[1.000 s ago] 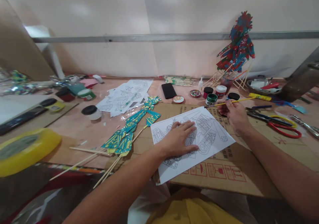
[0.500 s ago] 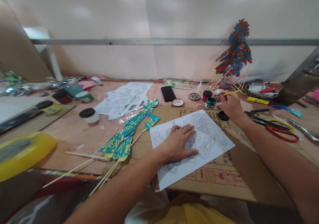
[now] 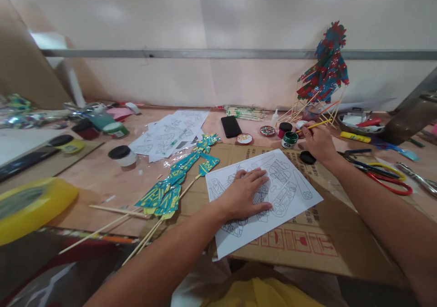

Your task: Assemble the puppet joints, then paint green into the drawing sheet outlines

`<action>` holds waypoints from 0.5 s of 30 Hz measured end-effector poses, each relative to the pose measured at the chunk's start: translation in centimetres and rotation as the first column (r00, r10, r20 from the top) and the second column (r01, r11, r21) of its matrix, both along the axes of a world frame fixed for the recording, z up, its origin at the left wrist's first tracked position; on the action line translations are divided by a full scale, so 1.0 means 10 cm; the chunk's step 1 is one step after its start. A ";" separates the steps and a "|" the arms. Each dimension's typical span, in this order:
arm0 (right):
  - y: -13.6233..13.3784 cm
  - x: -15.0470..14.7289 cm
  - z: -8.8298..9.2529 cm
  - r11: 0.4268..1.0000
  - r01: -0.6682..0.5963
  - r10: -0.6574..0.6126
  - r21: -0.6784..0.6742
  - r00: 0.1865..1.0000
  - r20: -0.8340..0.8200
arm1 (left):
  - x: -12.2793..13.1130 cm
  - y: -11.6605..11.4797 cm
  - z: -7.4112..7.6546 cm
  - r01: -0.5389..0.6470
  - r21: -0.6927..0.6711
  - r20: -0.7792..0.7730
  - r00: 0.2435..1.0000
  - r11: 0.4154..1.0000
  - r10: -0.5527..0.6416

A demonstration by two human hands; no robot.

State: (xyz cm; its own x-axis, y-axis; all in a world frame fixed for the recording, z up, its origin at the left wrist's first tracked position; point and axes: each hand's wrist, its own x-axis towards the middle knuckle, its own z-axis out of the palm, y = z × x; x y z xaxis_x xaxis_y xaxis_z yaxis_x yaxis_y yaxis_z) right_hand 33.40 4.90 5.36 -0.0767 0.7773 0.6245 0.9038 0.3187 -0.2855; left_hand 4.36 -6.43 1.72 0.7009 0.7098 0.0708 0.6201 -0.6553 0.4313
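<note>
A line-drawn sheet (image 3: 282, 200) lies on cardboard (image 3: 344, 220). The left hand (image 3: 243, 194) rests flat on the sheet, thumb spread from the fingers. Beyond the sheet's far right edge, the right hand (image 3: 318, 142) pinches a yellow brush (image 3: 320, 124), tip by the mouth of a green jar (image 3: 289, 140). Left of the sheet lies a teal figure (image 3: 177, 172); right, scissors (image 3: 379, 167).

Black phone (image 3: 231, 127) lying flat; bundled sticks (image 3: 244, 113) just behind. Red-and-blue figure (image 3: 326, 68) upright before pale wall (image 3: 246, 24). Yellow roll (image 3: 61, 198) at left edge. Shiny clutter (image 3: 25, 119) beyond, blurred, perhaps foil.
</note>
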 end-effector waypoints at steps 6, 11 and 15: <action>-0.07 -0.02 0.04 1.000 0.001 -0.002 -0.025 1.000 -0.018 | 0.01 0.00 -0.02 -0.006 0.012 0.013 1.000 1.000 0.006; -0.16 0.00 0.11 0.996 0.087 -0.085 0.012 0.987 -0.139 | 0.01 0.00 -0.02 -0.011 0.020 0.018 1.000 1.000 0.010; -0.24 0.00 0.13 0.994 0.102 -0.109 -0.039 0.888 -0.446 | 0.01 -0.01 0.01 -0.008 0.033 0.010 1.000 0.999 0.008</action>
